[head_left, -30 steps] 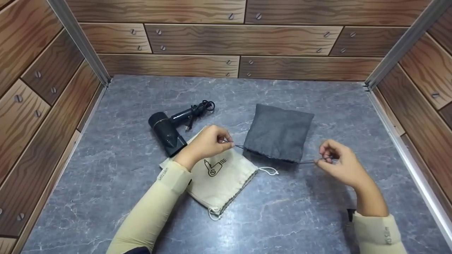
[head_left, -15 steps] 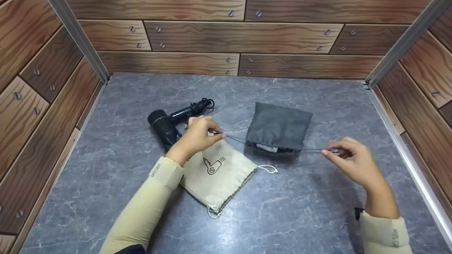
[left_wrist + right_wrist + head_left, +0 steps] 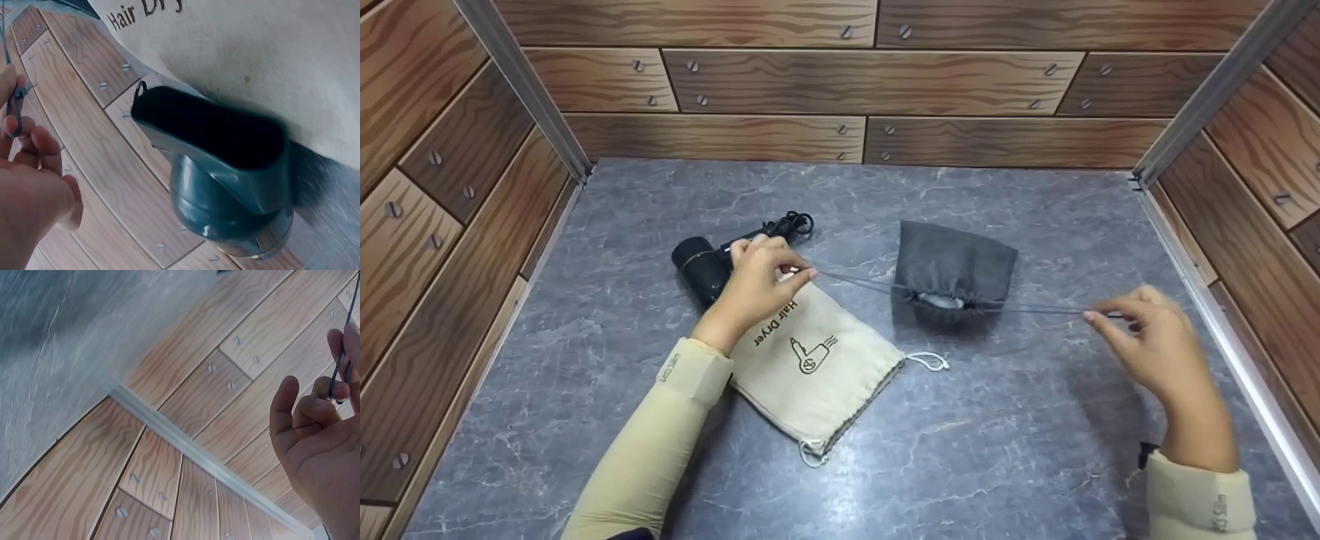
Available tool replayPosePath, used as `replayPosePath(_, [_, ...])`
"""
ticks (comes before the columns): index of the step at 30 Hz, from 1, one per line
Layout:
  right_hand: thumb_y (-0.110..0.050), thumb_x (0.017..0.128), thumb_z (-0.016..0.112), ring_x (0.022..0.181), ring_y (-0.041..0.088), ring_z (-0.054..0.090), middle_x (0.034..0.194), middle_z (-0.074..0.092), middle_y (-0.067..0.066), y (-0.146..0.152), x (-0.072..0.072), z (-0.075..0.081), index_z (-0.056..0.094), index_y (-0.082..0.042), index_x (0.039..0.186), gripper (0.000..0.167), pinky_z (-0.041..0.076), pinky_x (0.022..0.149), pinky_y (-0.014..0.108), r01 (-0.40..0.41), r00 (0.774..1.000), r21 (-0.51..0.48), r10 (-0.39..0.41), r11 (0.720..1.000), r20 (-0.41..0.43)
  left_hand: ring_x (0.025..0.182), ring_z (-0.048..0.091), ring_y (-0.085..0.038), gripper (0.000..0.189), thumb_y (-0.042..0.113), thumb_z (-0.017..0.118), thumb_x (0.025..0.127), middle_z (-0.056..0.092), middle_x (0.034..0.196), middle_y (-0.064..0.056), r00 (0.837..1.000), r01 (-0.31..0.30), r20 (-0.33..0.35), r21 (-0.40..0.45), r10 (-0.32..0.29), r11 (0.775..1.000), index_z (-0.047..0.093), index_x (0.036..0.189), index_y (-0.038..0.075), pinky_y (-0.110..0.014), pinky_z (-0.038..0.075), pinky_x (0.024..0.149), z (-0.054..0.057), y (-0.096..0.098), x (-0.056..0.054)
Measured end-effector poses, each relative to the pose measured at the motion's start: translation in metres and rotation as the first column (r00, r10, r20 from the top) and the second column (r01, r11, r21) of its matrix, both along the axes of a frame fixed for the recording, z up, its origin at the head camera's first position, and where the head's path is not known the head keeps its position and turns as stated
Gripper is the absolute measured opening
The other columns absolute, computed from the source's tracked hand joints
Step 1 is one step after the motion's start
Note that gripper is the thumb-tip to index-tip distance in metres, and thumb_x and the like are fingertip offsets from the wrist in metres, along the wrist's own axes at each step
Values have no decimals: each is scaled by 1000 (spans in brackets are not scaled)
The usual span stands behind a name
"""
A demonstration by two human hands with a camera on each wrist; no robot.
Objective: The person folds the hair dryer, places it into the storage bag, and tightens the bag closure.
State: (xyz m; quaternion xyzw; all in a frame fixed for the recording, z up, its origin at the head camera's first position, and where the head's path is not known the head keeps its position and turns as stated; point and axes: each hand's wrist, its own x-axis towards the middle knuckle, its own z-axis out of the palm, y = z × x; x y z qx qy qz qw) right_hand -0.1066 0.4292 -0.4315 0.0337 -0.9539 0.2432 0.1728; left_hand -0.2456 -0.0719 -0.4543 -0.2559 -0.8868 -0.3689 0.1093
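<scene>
Fingers [image 3: 1112,331] on taut cords [image 3: 1035,308], puckered grey pouch [image 3: 956,259], perhaps white inside.

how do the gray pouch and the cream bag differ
The gray pouch is dark, with no print visible; the cream bag is pale, with "Hair Dryer" and a dryer drawing on it. The gray pouch's mouth is bunched, its gray cords held out by the left hand and right hand; the cream bag's mouth lies wide, its white cords loose. Both are cloth drawstring bags on the table.
</scene>
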Motion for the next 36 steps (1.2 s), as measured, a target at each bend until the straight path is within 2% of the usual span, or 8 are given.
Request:
replayPosePath(5, [-24,92,85,87,-6,47,92,54,1,12,4,4,76,-7,93,19,40,80,8,5,1000,-85,-5,996,3,90,52,-18,14,29,81,95,66,84,1,994,-61,-94,25,63,998,84,95,15,-50,24,104,2,-7,-1])
replayPosePath(9, [-20,92,84,85,-7,51,89,55,-1,22,4,4,73,-5,85,21,41,78,2,25,999,-130,-29,991,-29,89,52,-19,15,30,81,95,67,84,2,987,-96,-124,37,100,995,85,96,16,-52,23,104,2,-13,-2])
replayPosePath(16, [-15,98,77,77,-9,49,83,51,-17,45,1,2,70,-3,81,21,38,73,3,75,994,-161,-86,984,-60,86,51,-16,10,27,82,95,68,81,5,987,-116,-105,52,121,992,85,92,17,-53,23,101,2,-23,-6])
replayPosePath(20, [-16,100,74,80,-8,46,84,50,-18,58,-3,-2,73,-2,85,20,36,74,3,69,996,-146,-77,987,-48,83,48,-17,8,24,85,92,68,79,4,988,-118,-93,54,122,992,86,91,16,-53,22,100,3,-27,-6])
replayPosePath(25, [-18,101,73,81,-8,45,85,49,-19,70,-5,-8,74,0,88,22,36,73,4,94,994,-134,-100,986,-34,84,47,-19,9,26,86,90,72,81,4,985,-134,-105,6,134,991,86,92,17,-55,21,102,3,-29,-7])
replayPosePath(31, [-19,102,72,82,-10,45,84,49,-22,78,-4,-12,72,0,86,25,36,75,6,101,993,-129,-107,986,-41,86,47,-21,7,26,87,89,74,82,3,980,-162,-117,-7,160,987,87,90,19,-57,20,104,3,-30,-11])
replayPosePath(36, [-17,102,72,78,-9,45,82,50,-21,82,-4,-15,71,-2,81,25,35,72,8,79,994,-125,-87,989,-65,85,45,-21,8,26,88,89,77,85,3,982,-170,-85,-22,168,985,87,89,19,-57,19,103,0,-34,-10])
